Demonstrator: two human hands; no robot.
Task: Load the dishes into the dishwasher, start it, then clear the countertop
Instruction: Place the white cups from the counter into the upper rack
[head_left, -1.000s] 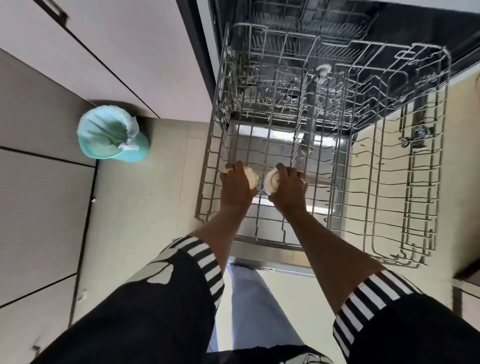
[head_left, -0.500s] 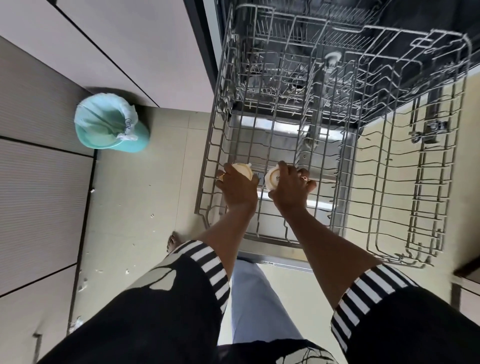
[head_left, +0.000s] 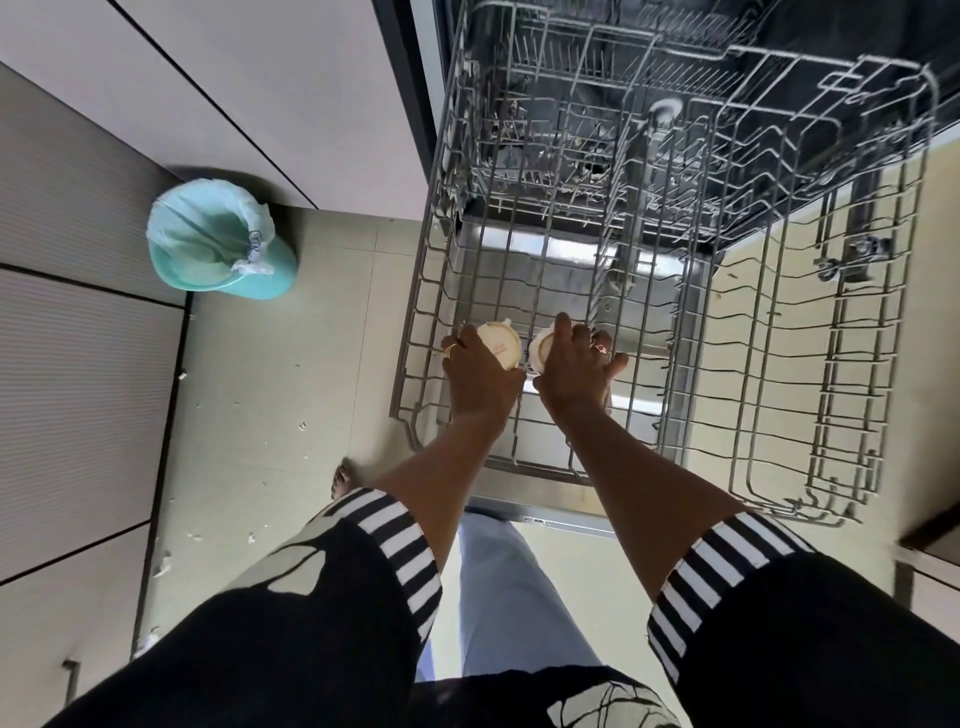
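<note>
Above pale floor tiles (head_left: 291, 395) the dishwasher rack (head_left: 769, 374) stood pulled out. Our left hand (head_left: 480, 382) curled round one cream cup (head_left: 500, 344) and our right hand (head_left: 574, 371) round a second cup (head_left: 540, 347), both at the rack's front-left corner. Set crookedly between wires, they could tip or knock together.

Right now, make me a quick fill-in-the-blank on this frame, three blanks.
The left hand and right hand hold two cream cups over the pulled-out wire ____.
The teal bin stands on the floor to the person's ____.
A ring shows on the ____ hand.
Missing: rack, left, right.
</note>
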